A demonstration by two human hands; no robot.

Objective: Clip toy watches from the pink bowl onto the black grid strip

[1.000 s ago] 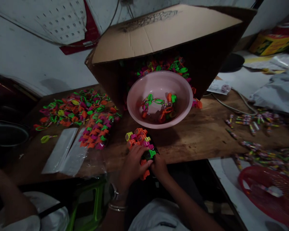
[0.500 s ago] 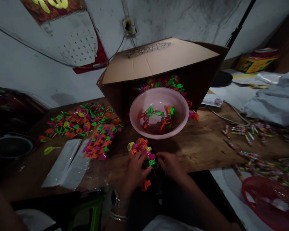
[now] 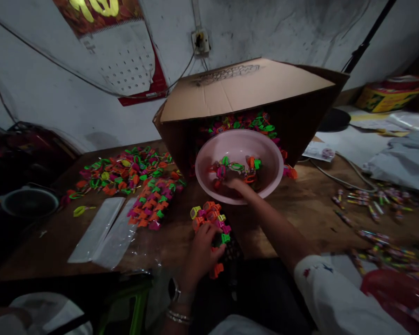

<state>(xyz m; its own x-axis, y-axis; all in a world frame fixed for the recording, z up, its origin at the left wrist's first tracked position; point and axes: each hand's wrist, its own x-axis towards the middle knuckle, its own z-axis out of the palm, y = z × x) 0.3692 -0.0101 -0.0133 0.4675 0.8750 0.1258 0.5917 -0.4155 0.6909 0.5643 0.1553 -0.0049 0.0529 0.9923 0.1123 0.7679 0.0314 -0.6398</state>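
Note:
My left hand (image 3: 205,246) is curled around a bunch of bright plastic toy watches (image 3: 209,213) in orange, pink, yellow and green, at the table's front edge. One orange piece hangs below the fingers. My right hand (image 3: 233,182) reaches into a pink plastic basin (image 3: 275,184), its fingers down among the loose toy watches (image 3: 253,164) there. Those fingertips are dark and partly hidden, so whether they grip anything is unclear. The basin rests tilted at the mouth of a cardboard box (image 3: 247,88), which holds more of the same toys.
Left of the basin lie a packed bag of toy watches (image 3: 148,204), flat clear plastic bags (image 3: 97,230) and a loose heap of toys (image 3: 125,170). Several small wrapped sticks (image 3: 373,200) and a red basin (image 3: 398,293) are at right. Another person's sleeve (image 3: 52,311) shows bottom left.
My right hand has left the bunch and moved up and forward into the pink basin. My left hand stays on the bunch. The view has shifted slightly left.

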